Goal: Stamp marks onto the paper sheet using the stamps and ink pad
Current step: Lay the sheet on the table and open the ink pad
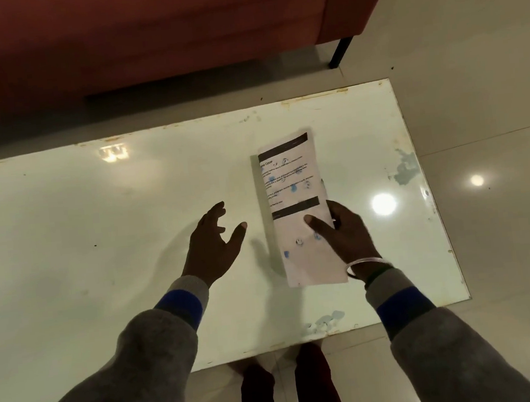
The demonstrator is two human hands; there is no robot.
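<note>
At centre frame our left hand [213, 242] hovers released over the glossy pale-green tabletop [99, 231]. Right of it, our right hand [345, 235] pinches the folded white printed paper sheet [291, 192], blue-stamped: light, floppy, best held along its edge.

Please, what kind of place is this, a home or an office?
Probably a home living room: a low white table stands on a glossy tiled floor before a red sofa. The right hand holds a stamped paper sheet.

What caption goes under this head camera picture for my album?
Right hand holds a folded paper sheet dotted with blue stamp marks above a white table; left hand is open.
</note>
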